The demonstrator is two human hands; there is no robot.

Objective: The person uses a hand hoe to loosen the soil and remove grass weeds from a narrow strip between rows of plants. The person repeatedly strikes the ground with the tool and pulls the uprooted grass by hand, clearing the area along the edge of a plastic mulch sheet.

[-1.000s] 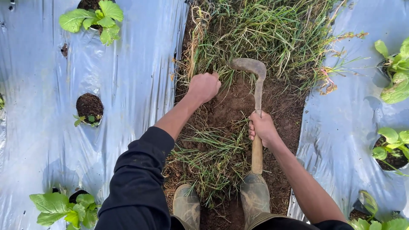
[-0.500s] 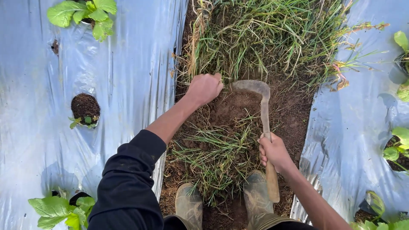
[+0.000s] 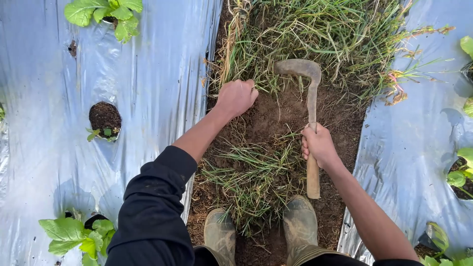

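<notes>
My left hand (image 3: 236, 97) is closed around a tuft of standing grass (image 3: 315, 37) at the left side of the soil furrow (image 3: 340, 118). My right hand (image 3: 319, 145) grips the wooden handle of a curved sickle (image 3: 310, 83). Its rusty blade hooks left, with the tip resting in the grass just right of my left fist. Cut grass (image 3: 251, 172) lies in a loose heap between my hands and my two muddy boots (image 3: 300, 224).
Silver plastic mulch sheets (image 3: 157, 83) cover the beds on both sides of the furrow. Leafy green seedlings (image 3: 106, 12) grow from holes in the sheets, at left and at right (image 3: 460, 170). One hole (image 3: 104, 117) shows mostly bare soil.
The sickle was pulled back toward me, scraping the soil, and has now swung forward again into the standing grass. My left hand has stayed closed on the tuft.
</notes>
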